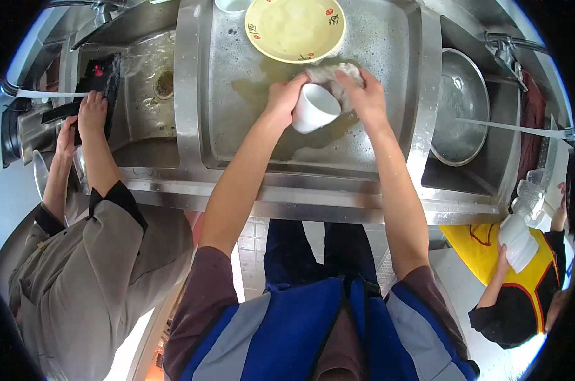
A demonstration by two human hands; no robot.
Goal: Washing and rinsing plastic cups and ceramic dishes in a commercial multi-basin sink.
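Over the middle stainless-steel sink (382,43), my left hand (283,101) grips a white cup (316,108), which is tilted with its mouth to the upper right. A pale wet cloth (326,72) is in my right hand (367,97), bunched behind and beside the cup. The cloth looks slightly blurred, and part of it is hidden by the cup and my fingers. Just beyond my hands sits a large pale-yellow bowl (294,28) with red and black marks on its inner wall. Brownish water lies on the sink bottom beneath the cup.
A small white bowl (232,5) shows at the top edge. The right basin holds a large metal bowl (461,107). At the left basin (147,114), a co-worker in grey handles a black tray (107,71). Another person at right holds stacked white dishes (518,243). Faucets overhang both side basins.
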